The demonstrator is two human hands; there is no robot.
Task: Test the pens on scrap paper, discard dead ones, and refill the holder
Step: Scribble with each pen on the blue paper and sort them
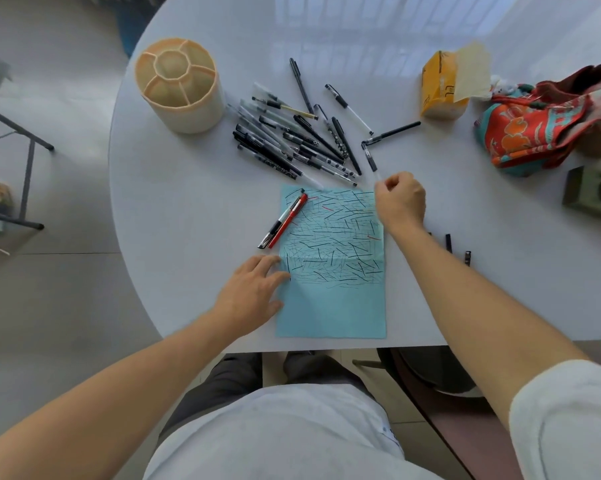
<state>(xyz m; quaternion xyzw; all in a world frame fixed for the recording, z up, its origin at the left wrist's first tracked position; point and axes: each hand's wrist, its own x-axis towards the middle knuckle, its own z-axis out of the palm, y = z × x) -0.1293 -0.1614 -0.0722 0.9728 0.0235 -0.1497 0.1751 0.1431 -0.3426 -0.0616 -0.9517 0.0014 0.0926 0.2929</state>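
Observation:
A blue scrap paper, covered in black and red test strokes, lies in front of me. My left hand rests flat on its left edge with fingers spread. My right hand pinches a clear pen with a black grip at the paper's top right corner. A red pen and a black pen lie side by side on the paper's upper left edge. Several black and clear pens lie in a heap beyond the paper. The beige compartmented holder stands at the far left with no pens in it.
The white round table ends close to my body. A yellow tissue pack and a red patterned cloth bag sit far right, a green box near the right edge. Two small pen caps lie beside my right forearm.

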